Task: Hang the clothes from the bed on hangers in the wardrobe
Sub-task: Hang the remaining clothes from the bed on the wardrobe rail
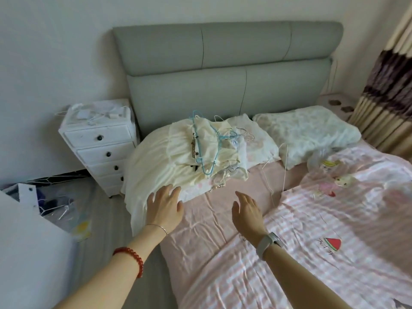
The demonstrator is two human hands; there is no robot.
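A heap of cream and white clothes [169, 157] lies at the head of the bed [214, 221], draped over its left edge. A blue wire hanger [206, 152] and thin white hangers [243, 132] are tangled on top of the heap. My left hand [166, 207] is stretched out, fingers spread and straight, just over the near edge of the cream cloth; whether it touches is unclear. My right hand [246, 214] hovers open above the pink sheet, to the right of the heap, holding nothing. The wardrobe is out of sight.
A white drawer unit [100, 143] stands left of the bed by the grey headboard [227, 70]. Two pillows [307, 132] lie at the head. A pink striped quilt [334, 224] covers the right side. Bags and hangers [60, 210] clutter the floor at left. Curtains [388, 90] hang at right.
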